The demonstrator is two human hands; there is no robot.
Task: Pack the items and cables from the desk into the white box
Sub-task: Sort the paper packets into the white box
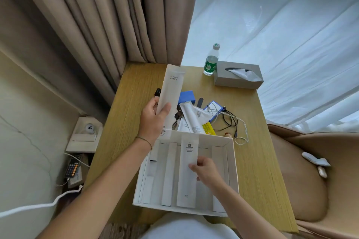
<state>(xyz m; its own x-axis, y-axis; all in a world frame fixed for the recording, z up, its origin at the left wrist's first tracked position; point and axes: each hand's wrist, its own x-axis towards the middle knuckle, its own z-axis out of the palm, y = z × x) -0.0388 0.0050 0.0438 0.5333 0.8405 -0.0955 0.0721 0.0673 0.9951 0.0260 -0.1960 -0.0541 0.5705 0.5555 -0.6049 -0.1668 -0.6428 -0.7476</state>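
The open white box (pixel 232 161) sits at the desk's near edge, divided into long slots. My right hand (pixel 206 170) pinches a long white packet (pixel 187 176) lying lengthwise in a middle slot. My left hand (pixel 155 118) holds another tall white packet (pixel 172 89) upright above the desk, behind the box's far left corner. Behind the box lies a pile: more white sachets (pixel 194 116), a yellow packet (pixel 208 128), a blue block (pixel 186 97), a blue pouch (pixel 215 107) and tangled black and white cables (pixel 235 122).
A water bottle (pixel 211 60) and a grey tissue box (pixel 238 75) stand at the desk's far right. Curtains hang behind. A tan chair (pixel 310 170) is to the right. On the left, a bedside shelf with a white device (pixel 89 128), a calculator and cords.
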